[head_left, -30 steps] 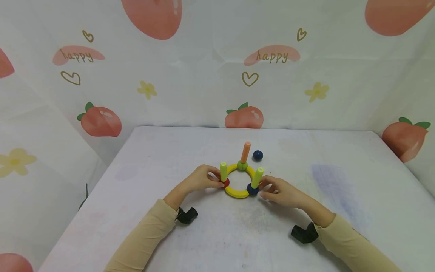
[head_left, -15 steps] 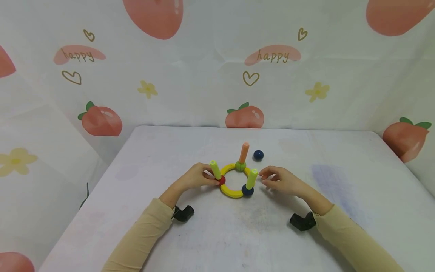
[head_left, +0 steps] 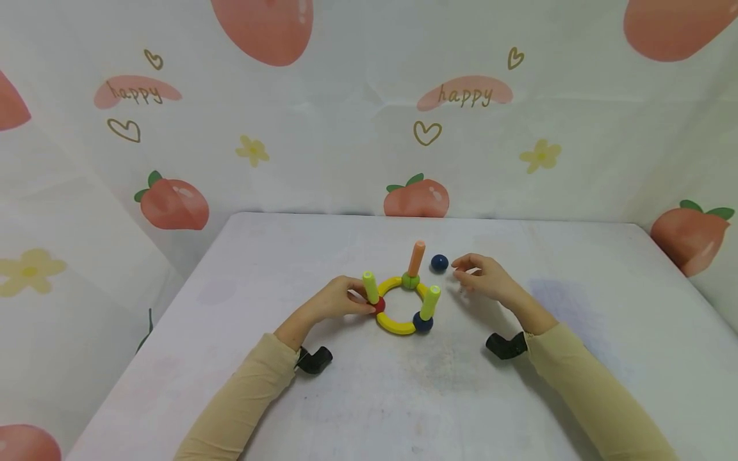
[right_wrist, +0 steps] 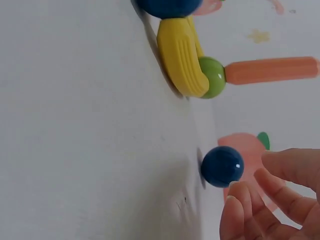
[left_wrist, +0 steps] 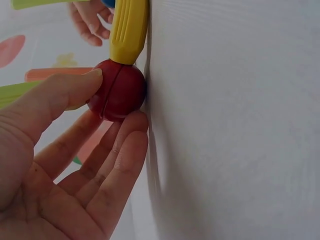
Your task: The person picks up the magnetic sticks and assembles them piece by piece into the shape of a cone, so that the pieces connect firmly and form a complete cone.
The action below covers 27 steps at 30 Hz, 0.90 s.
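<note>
A ring of curved yellow pieces (head_left: 396,326) lies on the table, joined by a red ball (left_wrist: 120,90), a green ball (right_wrist: 214,77) and a dark blue ball (head_left: 423,322). Light green sticks (head_left: 430,302) rise from the red and blue balls, and an orange stick (right_wrist: 272,70) from the green one. My left hand (head_left: 340,298) pinches the red ball between thumb and fingertips. Behind the ring sits a loose dark blue ball (right_wrist: 222,166). Just right of it is my right hand (head_left: 484,276), fingers loosely bent with nothing between them.
The white table (head_left: 369,397) carries faint stains. A fabric backdrop (head_left: 346,115) printed with peaches hangs along its far edge. Black wrist mounts (head_left: 507,346) stick out beside both wrists.
My right hand has left the ring's blue ball and moved back toward the loose ball. The ring shifted slightly left, then a little back right, with my left hand still holding the red ball.
</note>
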{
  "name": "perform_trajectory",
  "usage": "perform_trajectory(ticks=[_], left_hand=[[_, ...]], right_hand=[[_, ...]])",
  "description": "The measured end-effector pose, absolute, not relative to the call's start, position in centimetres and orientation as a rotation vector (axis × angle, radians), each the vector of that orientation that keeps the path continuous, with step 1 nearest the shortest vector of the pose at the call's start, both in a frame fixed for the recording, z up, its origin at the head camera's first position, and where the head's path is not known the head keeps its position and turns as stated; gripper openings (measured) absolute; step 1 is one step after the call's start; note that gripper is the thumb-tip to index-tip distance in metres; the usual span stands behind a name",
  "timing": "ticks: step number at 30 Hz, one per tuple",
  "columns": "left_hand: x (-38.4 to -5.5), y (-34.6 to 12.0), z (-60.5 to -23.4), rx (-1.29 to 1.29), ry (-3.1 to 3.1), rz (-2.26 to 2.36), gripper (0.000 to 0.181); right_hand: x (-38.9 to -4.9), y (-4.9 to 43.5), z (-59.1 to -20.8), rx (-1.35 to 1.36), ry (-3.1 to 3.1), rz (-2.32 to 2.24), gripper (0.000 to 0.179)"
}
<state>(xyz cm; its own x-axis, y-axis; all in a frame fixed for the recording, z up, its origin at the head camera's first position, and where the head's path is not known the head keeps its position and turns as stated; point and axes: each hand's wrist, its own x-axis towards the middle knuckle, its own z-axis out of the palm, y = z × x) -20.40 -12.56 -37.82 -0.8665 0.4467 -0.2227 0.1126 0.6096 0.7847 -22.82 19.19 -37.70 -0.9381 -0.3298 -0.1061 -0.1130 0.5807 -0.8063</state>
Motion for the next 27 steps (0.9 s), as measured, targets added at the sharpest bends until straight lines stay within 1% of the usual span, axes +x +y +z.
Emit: perform_trajectory(ticks=[4, 8, 11, 18, 27], left_hand=[[-20.5, -12.4, -37.8, 0.429, 2.427, 1.151, 0.027], [-20.5, -12.2, -37.7, 0.410, 2.424, 1.152, 0.033], [-20.5, -12.1, -37.6, 0.408, 2.431, 1.148, 0.033], [-20.6, -12.0, -37.5, 0.398, 2.433, 1.137, 0.031], [-20.5, -12.0, -37.5, 0.380, 2.437, 1.132, 0.031]], right_hand=[[-23.5, 19.1, -37.6, -0.303, 2.558, -1.327, 0.039], [-24.2, 18.9, -37.5, -0.236, 2.533, -1.335, 0.045], [-24.7, 18.8, -37.7, -0.212, 2.500, -1.341, 0.051], [-25.7, 18.5, -38.5, -0.260, 2.410, -1.380, 0.059], [-26.2, 17.5, -38.9, -0.237, 2.389, -1.317, 0.059]])
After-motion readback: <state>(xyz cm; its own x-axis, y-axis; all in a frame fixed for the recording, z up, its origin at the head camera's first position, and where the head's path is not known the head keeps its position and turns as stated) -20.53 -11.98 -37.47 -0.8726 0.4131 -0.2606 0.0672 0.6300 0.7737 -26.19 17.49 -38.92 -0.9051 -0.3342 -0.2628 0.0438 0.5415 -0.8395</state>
